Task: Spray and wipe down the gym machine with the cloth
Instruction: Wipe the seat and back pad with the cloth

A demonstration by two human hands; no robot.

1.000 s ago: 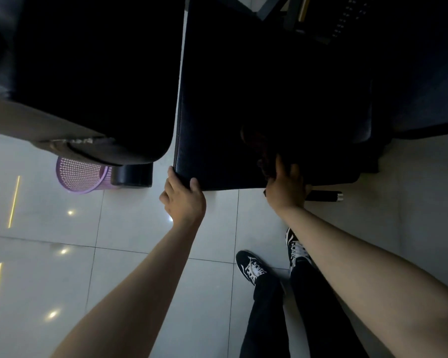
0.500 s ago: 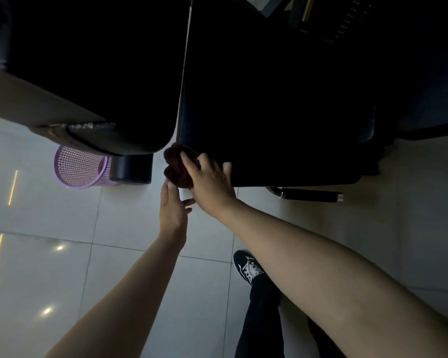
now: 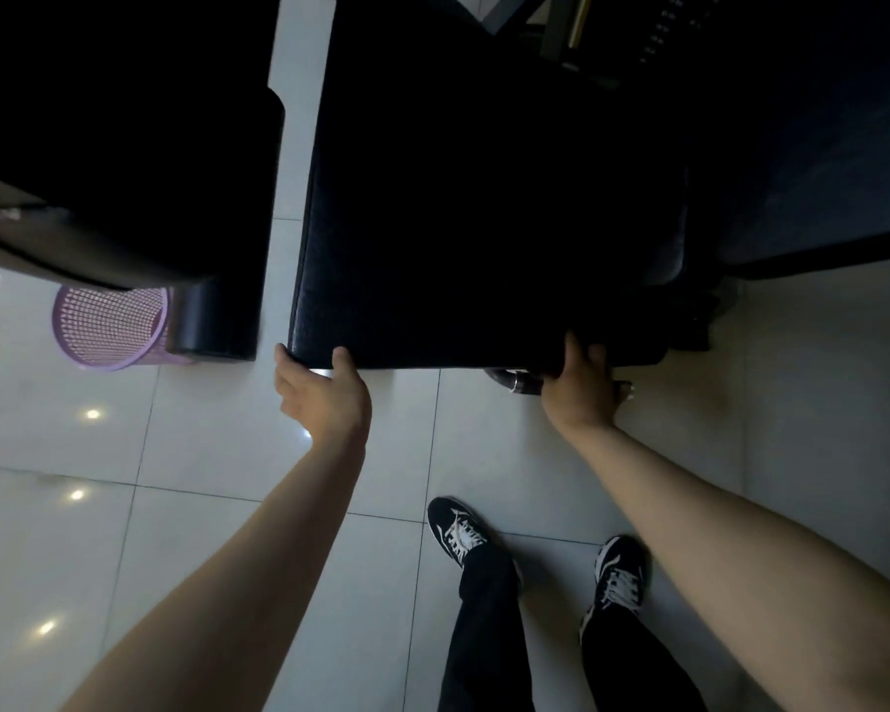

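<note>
Below, left hand (image 3: 325,398) and right hand (image 3: 581,390) grip the black pad (image 3: 484,223) above glossy white tiles (image 3: 201,444).

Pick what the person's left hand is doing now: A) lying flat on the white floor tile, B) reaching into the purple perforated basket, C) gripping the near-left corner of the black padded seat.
C: the left hand grips the near-left corner of the black padded seat, apart from the purple perforated plastic basket.

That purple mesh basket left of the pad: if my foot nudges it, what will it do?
The purple mesh basket looks like thin perforated plastic, so probably light. On the glossy floor tiles it would likely slide easily. Struck near its rim, it might tip.
</note>
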